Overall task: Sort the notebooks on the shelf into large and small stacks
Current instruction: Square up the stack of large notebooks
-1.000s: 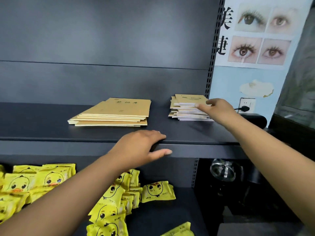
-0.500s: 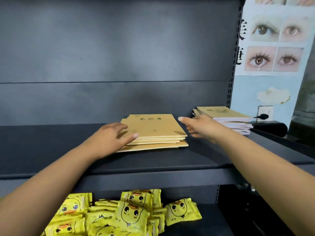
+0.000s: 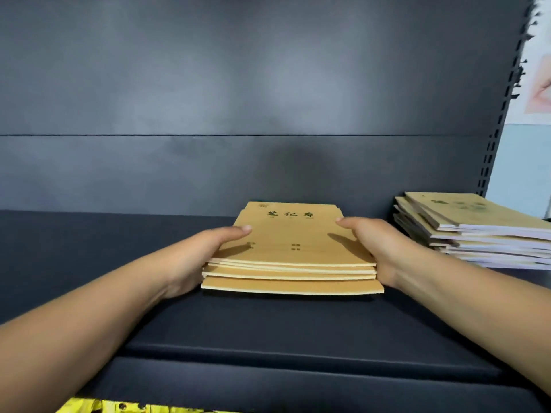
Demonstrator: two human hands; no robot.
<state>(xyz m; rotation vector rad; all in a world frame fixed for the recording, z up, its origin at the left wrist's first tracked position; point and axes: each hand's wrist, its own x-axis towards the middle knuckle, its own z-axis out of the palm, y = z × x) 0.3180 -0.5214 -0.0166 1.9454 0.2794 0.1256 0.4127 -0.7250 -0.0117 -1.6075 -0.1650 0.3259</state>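
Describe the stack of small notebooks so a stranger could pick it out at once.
Find the dark shelf and follow it to its right end, by the perforated upright. The small notebook stack sits there, untouched. Unlike the large notebook stack held between both hands, it is narrower, unevenly piled, with white page edges showing.

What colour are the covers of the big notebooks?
Tan kraft brown large notebooks, black lettering; head view.

The shelf [image 3: 89, 263] and its back panel [image 3: 238, 84] look like matt dark painted metal, smooth with a soft sheen, while the large notebooks [image 3: 293, 251] have matt tan paper covers and the small notebooks [image 3: 477, 228] at right show white page edges.
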